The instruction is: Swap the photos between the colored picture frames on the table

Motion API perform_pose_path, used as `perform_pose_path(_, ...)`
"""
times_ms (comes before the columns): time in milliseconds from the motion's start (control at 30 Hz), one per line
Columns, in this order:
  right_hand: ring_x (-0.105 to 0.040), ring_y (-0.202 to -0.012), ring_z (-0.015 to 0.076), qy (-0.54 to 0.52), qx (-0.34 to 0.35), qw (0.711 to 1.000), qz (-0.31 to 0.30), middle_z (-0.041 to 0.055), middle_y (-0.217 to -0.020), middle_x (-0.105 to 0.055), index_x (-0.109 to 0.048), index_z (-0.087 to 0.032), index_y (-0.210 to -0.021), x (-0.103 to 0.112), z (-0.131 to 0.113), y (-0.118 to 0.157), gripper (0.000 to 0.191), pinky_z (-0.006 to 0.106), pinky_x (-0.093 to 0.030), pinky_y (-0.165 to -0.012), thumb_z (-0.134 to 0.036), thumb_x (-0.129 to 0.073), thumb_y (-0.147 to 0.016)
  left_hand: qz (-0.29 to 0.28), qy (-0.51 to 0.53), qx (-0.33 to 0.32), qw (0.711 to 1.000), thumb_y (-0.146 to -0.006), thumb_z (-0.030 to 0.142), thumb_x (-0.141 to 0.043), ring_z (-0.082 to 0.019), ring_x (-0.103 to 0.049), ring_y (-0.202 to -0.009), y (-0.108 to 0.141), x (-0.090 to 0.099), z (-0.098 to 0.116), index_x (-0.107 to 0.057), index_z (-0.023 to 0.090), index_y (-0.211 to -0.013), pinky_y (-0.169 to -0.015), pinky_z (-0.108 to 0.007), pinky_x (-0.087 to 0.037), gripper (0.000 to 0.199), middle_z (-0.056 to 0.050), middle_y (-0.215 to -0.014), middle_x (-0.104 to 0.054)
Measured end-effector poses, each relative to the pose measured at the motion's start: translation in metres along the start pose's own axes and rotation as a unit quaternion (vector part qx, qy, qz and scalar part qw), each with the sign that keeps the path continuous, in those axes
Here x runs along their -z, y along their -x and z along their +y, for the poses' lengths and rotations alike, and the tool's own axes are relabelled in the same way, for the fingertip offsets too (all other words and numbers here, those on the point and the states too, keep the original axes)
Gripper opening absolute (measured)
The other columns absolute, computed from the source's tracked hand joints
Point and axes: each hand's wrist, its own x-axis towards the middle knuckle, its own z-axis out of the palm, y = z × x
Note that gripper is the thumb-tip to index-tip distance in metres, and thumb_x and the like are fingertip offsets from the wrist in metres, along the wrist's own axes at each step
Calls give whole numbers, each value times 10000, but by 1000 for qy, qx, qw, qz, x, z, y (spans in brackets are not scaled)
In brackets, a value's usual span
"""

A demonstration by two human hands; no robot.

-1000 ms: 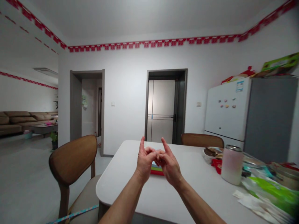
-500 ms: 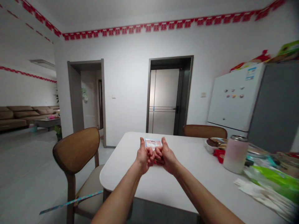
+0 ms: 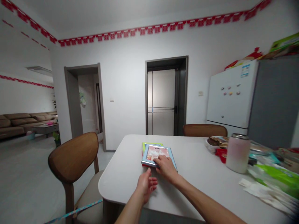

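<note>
A light-blue picture frame with a pinkish photo lies on top of a small stack on the white table. Beneath it the edge of a green frame shows at the back, and something red peeks out at the front. My right hand grips the blue frame's near edge, fingers over the photo and thumb low at the rim. Just in front of the stack, my left hand is open, palm turned inward with the fingers apart, touching no frame.
On the table's right stand a pink-and-white tumbler, a green tissue pack, white tissues and food packages. Wooden chairs are at the left and far side. A fridge stands behind.
Both hands were fists with thumbs up, side by side before the frames. They have come apart; the right now grips the blue frame, and the left has opened and lowered toward me.
</note>
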Motion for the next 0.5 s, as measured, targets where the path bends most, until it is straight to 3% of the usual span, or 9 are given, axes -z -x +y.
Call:
perform_pose_path(133,-461,-905,210,-45,29,998,16,73,-928,-540,-576,-212,-923,13,-21,36,291,307,-340,-770,-175,-502,-644,19,29,-118,992,-694,471,-550,-177,-593,-782,8,-14,-1,-537,147,-918,-654,-260,-444,394,-81,-901,-622)
perform_pose_path(233,-441,-1010,230,-228,7,972,48,78,-1047,-531,-565,-214,-947,29,-32,60,355,350,-335,-863,-182,-507,-598,46,22,-205,978,-693,345,-580,-200,-535,-964,30,-25,5,-549,148,-954,-818,-254,-401,329,-74,-1033,-592)
perform_pose_path(267,-432,-1046,232,-312,-10,949,54,77,-1104,-516,-542,-219,-995,36,-34,67,396,360,-337,-879,-211,-507,-601,50,-1,-234,971,-692,313,-581,-206,-523,-986,40,-27,7,-555,150,-965,-849,-255,-386,319,-71,-1040,-593)
perform_pose_path(333,-447,-1064,230,-489,-66,868,60,76,-1166,-497,-442,-234,-1134,50,-36,80,491,372,-377,-852,-313,-478,-651,38,-98,-308,946,-715,268,-549,-213,-516,-1001,62,-30,9,-550,164,-1018,-879,-272,-376,321,-64,-1051,-593)
perform_pose_path(433,-532,-974,227,-667,-160,725,63,92,-1134,-534,-271,-244,-1259,66,-32,98,586,369,-446,-736,-480,-356,-730,-20,-317,-424,848,-754,216,-464,-215,-491,-1045,91,-27,4,-488,198,-1132,-914,-313,-372,379,-58,-1126,-551)
perform_pose_path(467,-558,-930,227,-683,-184,704,61,98,-1104,-556,-257,-239,-1268,68,-30,104,610,365,-456,-708,-515,-339,-730,-45,-378,-450,808,-752,201,-454,-220,-470,-1072,98,-25,-1,-464,202,-1160,-928,-330,-365,408,-62,-1161,-524)
perform_pose_path(500,-582,-878,226,-669,-197,714,64,105,-1061,-582,-272,-226,-1265,67,-26,110,627,358,-464,-685,-535,-337,-723,-67,-433,-471,766,-748,193,-450,-229,-449,-1094,102,-24,-7,-443,201,-1180,-935,-349,-362,433,-72,-1189,-498)
